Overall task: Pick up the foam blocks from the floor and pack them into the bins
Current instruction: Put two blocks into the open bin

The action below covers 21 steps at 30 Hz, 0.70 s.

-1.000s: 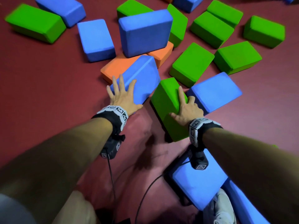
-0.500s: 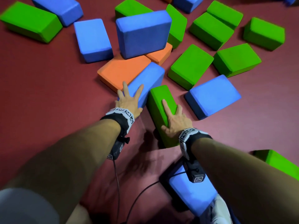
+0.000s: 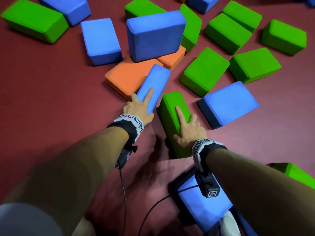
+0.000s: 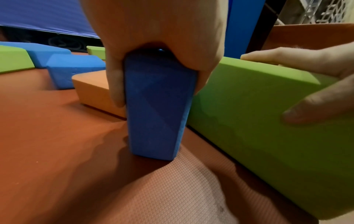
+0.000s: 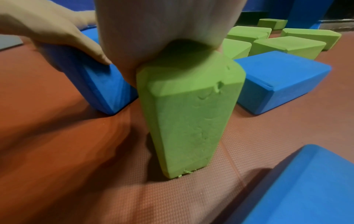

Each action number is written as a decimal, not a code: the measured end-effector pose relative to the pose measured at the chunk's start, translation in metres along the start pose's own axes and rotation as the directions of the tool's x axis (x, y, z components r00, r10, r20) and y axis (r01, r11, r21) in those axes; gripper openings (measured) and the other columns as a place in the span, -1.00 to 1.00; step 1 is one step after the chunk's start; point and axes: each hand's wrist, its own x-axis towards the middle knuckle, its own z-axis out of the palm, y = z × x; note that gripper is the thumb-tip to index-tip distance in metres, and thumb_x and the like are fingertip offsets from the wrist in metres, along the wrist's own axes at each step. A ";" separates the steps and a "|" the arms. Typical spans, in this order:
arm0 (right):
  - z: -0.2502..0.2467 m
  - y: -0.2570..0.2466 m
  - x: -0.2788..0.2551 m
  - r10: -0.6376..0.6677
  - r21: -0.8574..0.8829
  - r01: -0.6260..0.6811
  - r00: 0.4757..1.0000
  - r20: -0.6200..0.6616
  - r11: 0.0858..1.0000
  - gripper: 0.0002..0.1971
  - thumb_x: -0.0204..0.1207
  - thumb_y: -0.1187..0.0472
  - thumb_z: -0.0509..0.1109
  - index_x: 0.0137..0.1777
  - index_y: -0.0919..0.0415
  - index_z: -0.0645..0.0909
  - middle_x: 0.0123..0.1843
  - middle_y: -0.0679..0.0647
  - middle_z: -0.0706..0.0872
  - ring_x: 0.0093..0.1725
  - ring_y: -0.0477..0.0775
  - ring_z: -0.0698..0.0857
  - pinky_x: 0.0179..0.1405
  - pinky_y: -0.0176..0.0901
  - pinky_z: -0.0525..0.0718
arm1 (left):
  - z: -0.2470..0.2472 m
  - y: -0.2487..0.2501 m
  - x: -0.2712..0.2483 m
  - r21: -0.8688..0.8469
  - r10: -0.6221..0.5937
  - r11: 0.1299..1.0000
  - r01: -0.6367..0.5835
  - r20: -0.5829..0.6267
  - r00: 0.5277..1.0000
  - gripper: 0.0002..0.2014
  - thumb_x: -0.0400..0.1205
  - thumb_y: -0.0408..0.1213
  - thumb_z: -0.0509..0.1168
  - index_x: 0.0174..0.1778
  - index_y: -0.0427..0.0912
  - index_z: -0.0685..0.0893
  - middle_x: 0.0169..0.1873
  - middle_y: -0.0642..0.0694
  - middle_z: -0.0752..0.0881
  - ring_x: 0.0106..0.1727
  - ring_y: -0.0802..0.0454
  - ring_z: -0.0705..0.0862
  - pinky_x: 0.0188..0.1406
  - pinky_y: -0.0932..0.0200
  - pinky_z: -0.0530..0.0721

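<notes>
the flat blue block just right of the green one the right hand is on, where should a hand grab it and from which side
Probably from above, across its short width. The flat blue block lies on its broad face, so one hand likely cannot span its length. Its near-left and far-right long edges look free of the green block and other blocks: thumb on one, fingers on the other, mid-length.

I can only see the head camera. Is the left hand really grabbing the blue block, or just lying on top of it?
Observer: Grabbing. In the left wrist view, the left hand wraps over the blue block, with fingers down both sides.
Operator: Is it up in the air?
Observer: No. Its lower end sits on the floor.
Operator: Is the green one okay?
Observer: In the right wrist view, the green block has dents and a frayed bottom corner.
</notes>
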 end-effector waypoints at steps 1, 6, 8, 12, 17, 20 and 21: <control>-0.002 0.000 0.000 0.007 0.007 -0.007 1.000 0.008 1.000 0.09 0.48 -0.12 0.44 0.64 -0.27 -0.45 0.45 0.27 0.19 0.26 0.38 0.54 0.09 0.19 0.61 | -0.003 -0.002 -0.005 0.005 0.006 1.000 -0.006 0.019 1.000 -0.12 0.62 0.05 0.31 0.67 0.39 -0.19 0.39 -0.32 0.27 0.14 -0.39 0.60 0.14 -0.12 0.54; -0.033 -0.004 -0.010 0.084 -0.024 -0.083 0.995 0.057 0.996 0.06 0.48 -0.14 0.45 0.66 -0.29 -0.37 0.43 0.28 0.26 0.26 0.37 0.61 0.13 0.14 0.59 | -0.039 -0.017 -0.038 0.087 0.095 0.991 -0.105 0.115 0.989 -0.16 0.62 0.09 0.26 0.67 0.38 -0.17 0.28 -0.27 0.35 0.12 -0.38 0.64 0.12 -0.10 0.57; -0.059 -0.009 -0.013 0.089 -0.038 -0.088 0.996 0.032 0.995 0.04 0.49 -0.16 0.44 0.66 -0.29 -0.35 0.47 0.30 0.24 0.29 0.38 0.61 0.16 0.14 0.59 | -0.066 -0.029 -0.049 0.066 0.060 0.996 -0.065 0.084 0.995 -0.17 0.62 0.07 0.25 0.67 0.39 -0.17 0.29 -0.27 0.36 0.13 -0.39 0.65 0.15 -0.10 0.56; -0.120 -0.033 -0.024 -0.010 -0.061 0.009 1.000 -0.023 0.998 0.01 0.53 -0.14 0.40 0.67 -0.28 -0.36 0.51 0.35 0.21 0.32 0.40 0.60 0.22 0.15 0.60 | -0.117 -0.051 -0.078 0.008 -0.029 1.000 0.029 -0.016 0.999 -0.18 0.63 0.04 0.24 0.67 0.40 -0.15 0.36 -0.31 0.37 0.22 -0.41 0.60 0.25 -0.09 0.51; -0.185 -0.098 -0.061 -0.224 -0.083 0.216 0.968 -0.109 0.973 0.00 0.53 -0.13 0.39 0.67 -0.29 -0.36 0.53 0.37 0.21 0.33 0.40 0.61 0.27 0.10 0.58 | -0.175 -0.098 -0.148 -0.097 -0.177 0.982 0.163 -0.169 0.970 -0.18 0.59 0.04 0.25 0.66 0.44 -0.10 0.38 -0.30 0.41 0.31 -0.41 0.54 0.31 -0.08 0.46; -0.204 -0.140 -0.084 -0.364 -0.117 0.351 0.922 -0.128 0.929 0.00 0.53 -0.14 0.39 0.66 -0.31 -0.36 0.52 0.38 0.21 0.31 0.44 0.61 0.31 0.13 0.58 | -0.196 -0.130 -0.191 -0.140 -0.273 0.959 0.245 -0.252 0.928 -0.19 0.58 0.06 0.26 0.66 0.46 -0.07 0.36 -0.28 0.42 0.32 -0.41 0.54 0.29 -0.08 0.46; -0.209 -0.157 -0.093 -0.408 -0.135 0.391 0.903 -0.135 0.910 0.00 0.53 -0.13 0.39 0.66 -0.31 -0.36 0.54 0.38 0.19 0.32 0.45 0.61 0.32 0.13 0.57 | -0.202 -0.143 -0.208 -0.150 -0.314 0.948 0.282 -0.278 0.908 -0.19 0.58 0.06 0.27 0.66 0.46 -0.06 0.36 -0.28 0.43 0.31 -0.40 0.55 0.28 -0.08 0.47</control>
